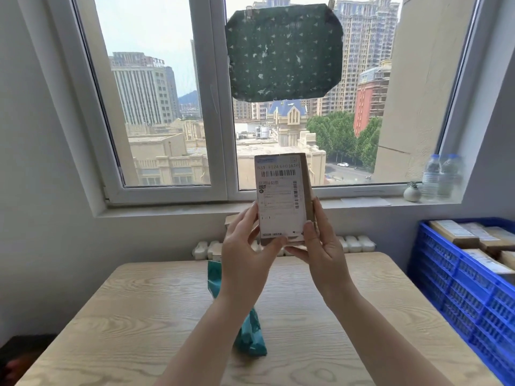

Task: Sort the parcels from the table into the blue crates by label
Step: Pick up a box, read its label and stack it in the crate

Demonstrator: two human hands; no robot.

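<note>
Dark object: a dark thing point(25, 355) sits low at the far left, beside the table's corner; too dim to identify.
Table: a pale wood-grain table point(139, 316) fills the lower view.
Teal bag: a teal plastic mailer point(245, 327) lies on the table, running from its far middle toward the near side, partly hidden behind the left forearm.
Left hand: the left hand point(245, 252) is raised above the table, fingers curled round the lower left edge of the box, thumb lying across the bottom of its label.
Held parcel: a small cardboard box point(281, 196) stands upright in the air between both hands, well above the table, its white shipping label with barcode turned toward the camera.
Right hand: the right hand point(317, 243) grips the lower right edge, fingers up the cardboard side, thumb on the front.
Windowsill: a small round vase point(412, 194) and two water bottles point(441, 176) stand on the sill at the right.
Blue crate: a blue crate point(457, 277) stands just beside the table's right edge, already holding several labelled cardboard parcels point(457, 232).
Step in hand: reading the label, by my judgement; the box is lifted to eye level and not yet sorted.
Next move: likely matching the label's code to a crate, then carrying the box across and lowering it among the parcels there; only one crate shows, so which one it belongs in I cannot tell.
</note>
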